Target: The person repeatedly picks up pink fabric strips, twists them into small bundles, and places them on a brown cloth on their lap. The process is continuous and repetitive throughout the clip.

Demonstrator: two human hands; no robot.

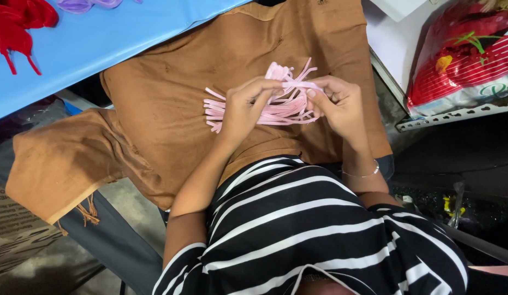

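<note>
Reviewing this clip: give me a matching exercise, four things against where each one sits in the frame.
Things:
1. pink strips
2. brown cloth
3. red strips
4. red printed bag

Places:
A. far right, beside a white rack
B. top left, on the blue surface
C. between both hands
D. spread over the lap

Pairs: 1-C, 2-D, 3-B, 4-A. The left hand and right hand both pinch the bundle.
</note>
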